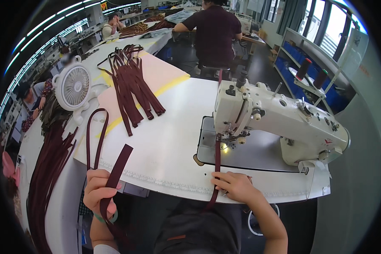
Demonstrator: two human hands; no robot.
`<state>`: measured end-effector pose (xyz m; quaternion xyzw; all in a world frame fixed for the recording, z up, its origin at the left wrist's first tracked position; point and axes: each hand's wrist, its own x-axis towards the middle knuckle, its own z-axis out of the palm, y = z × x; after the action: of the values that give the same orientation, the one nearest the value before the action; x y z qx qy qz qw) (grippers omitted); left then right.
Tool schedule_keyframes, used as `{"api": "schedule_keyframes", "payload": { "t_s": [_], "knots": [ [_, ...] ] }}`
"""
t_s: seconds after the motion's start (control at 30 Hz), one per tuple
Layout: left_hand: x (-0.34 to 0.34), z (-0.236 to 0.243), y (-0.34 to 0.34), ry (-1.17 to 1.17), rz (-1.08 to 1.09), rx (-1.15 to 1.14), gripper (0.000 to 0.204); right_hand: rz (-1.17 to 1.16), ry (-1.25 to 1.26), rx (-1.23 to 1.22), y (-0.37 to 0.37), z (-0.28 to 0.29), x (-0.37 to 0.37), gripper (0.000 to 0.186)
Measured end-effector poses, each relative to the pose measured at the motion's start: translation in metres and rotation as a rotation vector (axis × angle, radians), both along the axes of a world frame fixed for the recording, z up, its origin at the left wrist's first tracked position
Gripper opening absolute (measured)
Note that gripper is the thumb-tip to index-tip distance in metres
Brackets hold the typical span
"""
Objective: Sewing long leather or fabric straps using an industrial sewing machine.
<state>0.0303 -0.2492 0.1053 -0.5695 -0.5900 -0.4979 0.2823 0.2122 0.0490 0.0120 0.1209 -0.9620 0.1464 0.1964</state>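
Note:
My left hand is closed round a maroon fabric strap; its flat end sticks up to the right, and a narrow loop rises above the fingers. My right hand rests at the table's front edge, fingers closed on a second maroon strap. This strap runs from under the needle area of a white sewing machine toward me and hangs over the edge. A small lamp lights the spot beside the needle. A metal item under my right palm is mostly hidden.
Looped maroon straps lie in a bundle on the white table. A white fan stands at the left, near long straps hanging over the edge. Thread cones stand at right. A person sits ahead, facing away.

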Motion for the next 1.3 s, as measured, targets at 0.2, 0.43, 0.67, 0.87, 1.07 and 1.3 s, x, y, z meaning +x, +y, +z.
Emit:
{"api": "schedule_keyframes", "payload": {
  "t_s": [0.2,0.43,0.67,0.87,1.07,1.3],
  "knots": [
    [0.008,-0.019,0.021,0.055,-0.082,0.059,0.032,0.011,-0.009,0.013,-0.006,0.003,-0.001,0.032],
    [0.057,-0.168,0.024,-0.461,0.193,0.312,0.022,-0.026,0.054,0.037,-0.011,-0.001,-0.008,0.031],
    [0.104,-0.291,-0.034,-1.3,0.595,0.123,0.016,-0.033,0.089,0.02,-0.007,0.004,-0.005,0.029],
    [0.099,-0.299,-0.056,-1.267,0.608,0.046,0.017,-0.031,0.076,0.026,-0.009,0.004,-0.005,0.028],
    [0.077,-0.158,-0.007,-0.37,0.367,-0.066,0.014,-0.033,0.044,0.037,-0.009,0.004,-0.002,0.027],
    [0.009,-0.026,-0.001,0.646,0.189,0.057,0.01,-0.038,-0.024,0.051,-0.008,0.006,0.001,0.033]
  ]
}}
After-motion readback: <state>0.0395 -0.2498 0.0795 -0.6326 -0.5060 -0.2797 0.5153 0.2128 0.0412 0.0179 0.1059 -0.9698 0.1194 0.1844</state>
